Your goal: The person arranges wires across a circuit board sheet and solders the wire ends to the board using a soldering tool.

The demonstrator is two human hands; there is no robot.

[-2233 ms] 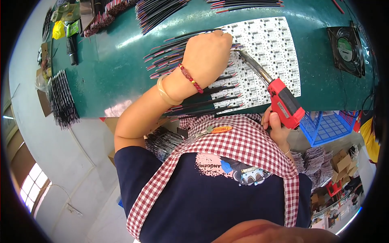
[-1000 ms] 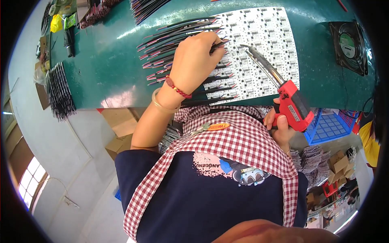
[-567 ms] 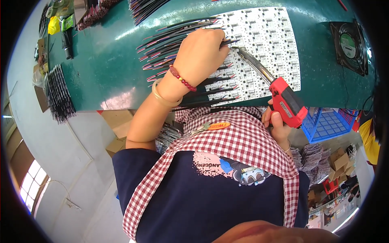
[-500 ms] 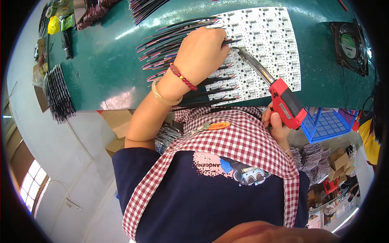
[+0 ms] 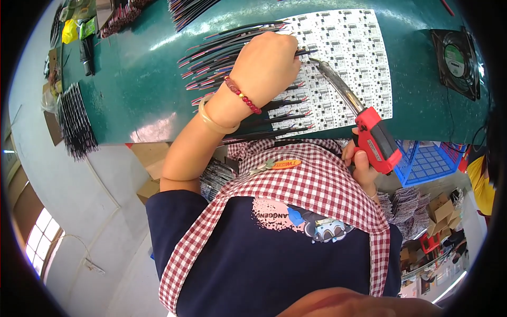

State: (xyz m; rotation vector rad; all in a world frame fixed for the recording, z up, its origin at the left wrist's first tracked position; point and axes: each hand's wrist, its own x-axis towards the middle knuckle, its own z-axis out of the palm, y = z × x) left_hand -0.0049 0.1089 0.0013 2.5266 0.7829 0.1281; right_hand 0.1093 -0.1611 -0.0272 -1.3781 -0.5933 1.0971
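Note:
My left hand is closed over a black cable, whose tip sticks out past the fingers above a white circuit board sheet. More black cables with red, white and blue wire ends lie in a row, their right ends along the sheet's left side. In my right hand is a red and black soldering gun, gripped by its handle. Its metal barrel slants up and left over the sheet. The bent tip is just right of my left hand, close to the cable's end; contact cannot be made out.
A black fan stands at the right of the green table. Cable bundles lie at the back and at the left edge. A blue plastic basket sits below the right table edge, near my right hand.
The soldering gun has shifted a little to the right, its tip farther from my left fingers. My left hand has moved slightly up and to the right, still closed on the cable.

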